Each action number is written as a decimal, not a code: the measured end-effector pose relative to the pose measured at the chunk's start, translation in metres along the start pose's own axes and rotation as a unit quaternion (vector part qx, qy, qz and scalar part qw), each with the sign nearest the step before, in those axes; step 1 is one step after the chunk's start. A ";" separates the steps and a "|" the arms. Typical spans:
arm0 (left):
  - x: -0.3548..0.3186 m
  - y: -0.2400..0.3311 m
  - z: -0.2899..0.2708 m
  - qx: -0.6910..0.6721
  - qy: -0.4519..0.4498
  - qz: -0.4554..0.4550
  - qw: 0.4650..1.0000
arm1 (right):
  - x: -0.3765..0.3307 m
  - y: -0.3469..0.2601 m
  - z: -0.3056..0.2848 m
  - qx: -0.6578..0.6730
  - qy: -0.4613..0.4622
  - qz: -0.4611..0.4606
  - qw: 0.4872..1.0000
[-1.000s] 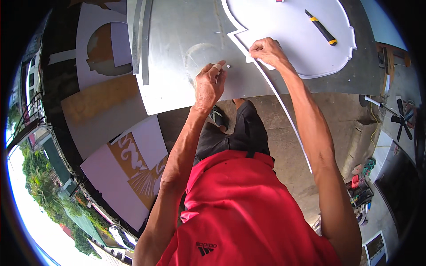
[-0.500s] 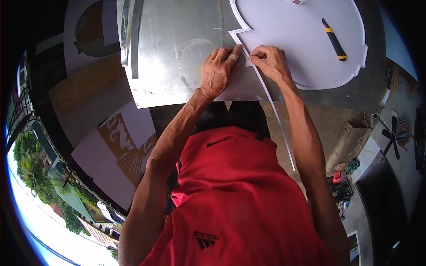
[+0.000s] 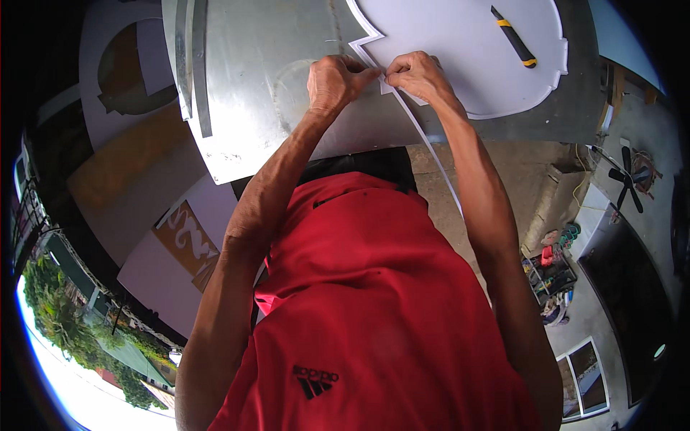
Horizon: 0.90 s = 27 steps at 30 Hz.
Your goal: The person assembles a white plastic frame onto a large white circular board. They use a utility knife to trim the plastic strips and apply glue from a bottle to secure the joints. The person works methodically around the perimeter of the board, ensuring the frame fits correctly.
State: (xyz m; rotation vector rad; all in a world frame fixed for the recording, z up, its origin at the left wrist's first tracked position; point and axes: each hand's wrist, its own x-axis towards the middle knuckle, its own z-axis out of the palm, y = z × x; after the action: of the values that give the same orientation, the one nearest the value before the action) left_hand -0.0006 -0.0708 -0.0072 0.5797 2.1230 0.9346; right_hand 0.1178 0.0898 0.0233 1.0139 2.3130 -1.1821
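Observation:
A white panel [image 3: 467, 50] with a curved, stepped outline lies on the metal-topped table, and a thin raised white trim runs along its edge. From a pointed corner of that edge, a narrow white strip [image 3: 425, 136] hangs past the table's front, beside my right forearm. My left hand [image 3: 332, 82] is closed at the corner, thumb and fingertips pinching the strip. Close by on the right, my right hand [image 3: 422, 75] also pinches the strip, its fingers curled over the panel. The exact contact under the fingertips is hidden. A black and yellow utility knife [image 3: 514, 37] lies on the panel.
Dark flat bars [image 3: 200, 72] lie on the left of the metal tabletop [image 3: 251, 100]. Cut boards [image 3: 126, 165] stand or lie further left. On the floor at right are a black-bladed fan [image 3: 627, 176] and a rack of small items [image 3: 550, 273].
The view has shifted, so the table appears higher and further left. My left fingers, earlier stretched along the panel edge, have drawn into a pinch beside my right hand, which stays pinched.

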 end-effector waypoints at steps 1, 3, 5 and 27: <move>0.002 0.003 -0.001 0.005 -0.009 -0.007 1.000 | 0.000 0.001 0.001 0.000 0.002 0.002 1.000; 0.004 0.007 -0.003 0.016 -0.027 -0.023 0.999 | -0.001 0.002 0.003 0.002 0.004 0.005 1.000; 0.006 0.006 -0.003 0.013 -0.030 -0.016 0.999 | -0.002 0.003 0.004 0.005 0.014 -0.001 1.000; 0.020 -0.001 -0.005 -0.014 -0.068 0.002 0.998 | -0.039 0.011 0.114 -0.081 0.495 -0.069 0.862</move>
State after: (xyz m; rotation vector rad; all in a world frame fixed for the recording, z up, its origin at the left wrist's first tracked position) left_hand -0.0177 -0.0610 -0.0149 0.6158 1.9848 0.9001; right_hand 0.1516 -0.0148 -0.0268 1.6785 3.2065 -0.4842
